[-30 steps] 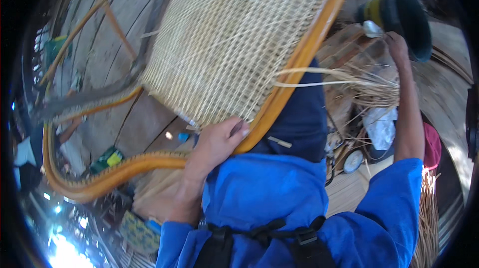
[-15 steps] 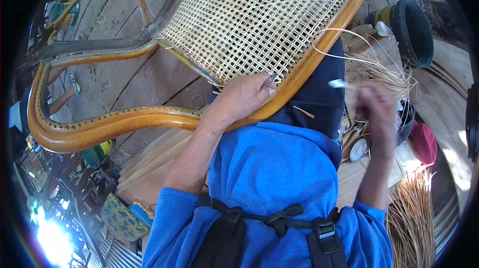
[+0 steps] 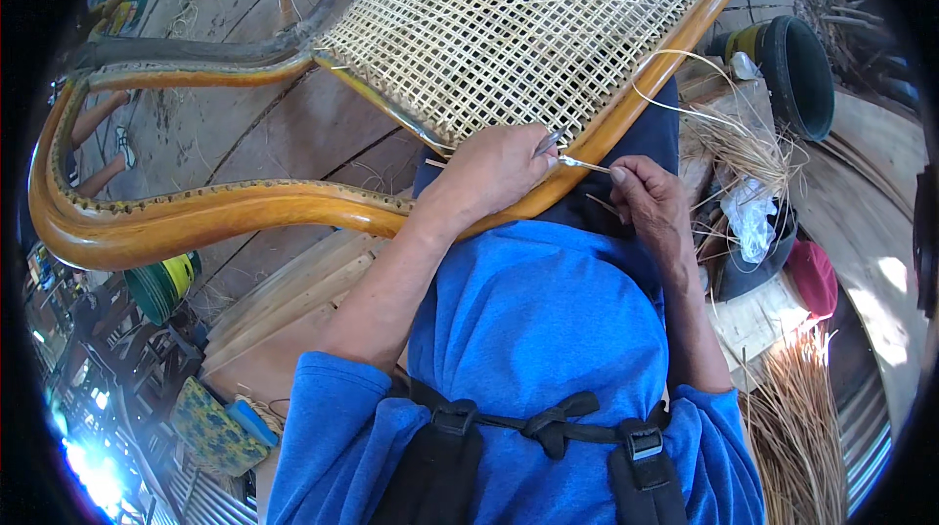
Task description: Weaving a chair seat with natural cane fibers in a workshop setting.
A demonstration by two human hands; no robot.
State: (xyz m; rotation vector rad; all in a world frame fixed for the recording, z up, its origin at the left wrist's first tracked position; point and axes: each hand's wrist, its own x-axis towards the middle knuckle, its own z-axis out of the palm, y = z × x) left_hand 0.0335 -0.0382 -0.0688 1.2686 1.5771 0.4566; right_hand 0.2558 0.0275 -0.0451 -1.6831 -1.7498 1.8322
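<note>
A woven cane panel (image 3: 489, 36) fills part of a curved, varnished wooden chair frame (image 3: 264, 207) lying across my lap. My left hand (image 3: 489, 173) rests at the panel's near corner, closed round a small metal tool (image 3: 550, 142) whose pointed grey end sticks out past the fingers; its rest is hidden. Just right of it, my right hand (image 3: 650, 197) pinches a thin stick (image 3: 590, 166) with a white blob on its tip. That tip meets the frame's inner edge, close to the left fingers. A loose cane strand (image 3: 675, 53) arcs over the frame's right rail.
At the right stand a dark bucket (image 3: 804, 75), a bundle of cane strands (image 3: 738, 149), a clear plastic bag (image 3: 749, 217), a red cloth item (image 3: 812, 276) and a sheaf of brown strips (image 3: 797, 417). A green-yellow pail (image 3: 161, 285) sits left. Another person's leg (image 3: 103, 114) shows far left.
My right hand has come left with the white-tipped stick, from out over the right side to the frame beside my left hand. The left hand has shifted slightly right and up.
</note>
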